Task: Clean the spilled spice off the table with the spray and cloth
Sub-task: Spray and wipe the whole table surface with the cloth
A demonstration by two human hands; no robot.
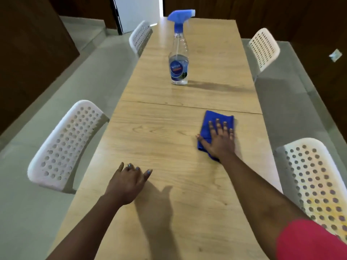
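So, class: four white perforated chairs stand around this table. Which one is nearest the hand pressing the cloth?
The near chair on the right. It stands just beside the right hand on the blue cloth; the other three are farther off.

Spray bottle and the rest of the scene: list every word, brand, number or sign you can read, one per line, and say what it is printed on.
Spray bottle label: a white brand word starting "Sp", the rest too blurred to read.
Smaller print below it: too small to read.
Cloth, table, chairs: no text.
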